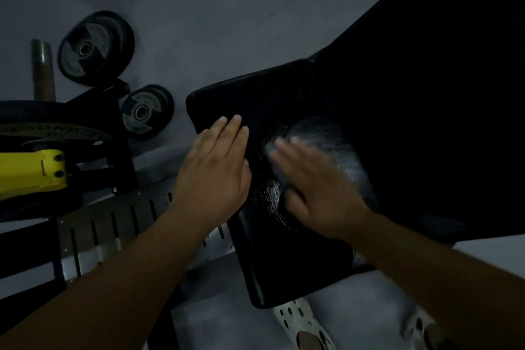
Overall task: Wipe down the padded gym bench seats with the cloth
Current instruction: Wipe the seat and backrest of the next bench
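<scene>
A black padded bench seat (272,99) fills the middle of the head view, with the larger back pad (426,94) rising to the upper right. My left hand (216,167) lies flat on the seat's left edge, fingers together and pointing away from me. My right hand (315,185) is blurred with motion and presses a pale cloth (338,148) against the seat. The cloth shows as a grey smear beyond and to the right of the fingers. Part of the seat between my hands shines wet.
Two black weight plates (95,47) (146,111) lie on the grey floor at the left, beside a metal tube (42,71). A yellow machine part (31,170) and a slotted metal frame (113,224) sit at the lower left. A white perforated shoe (301,324) shows below the seat.
</scene>
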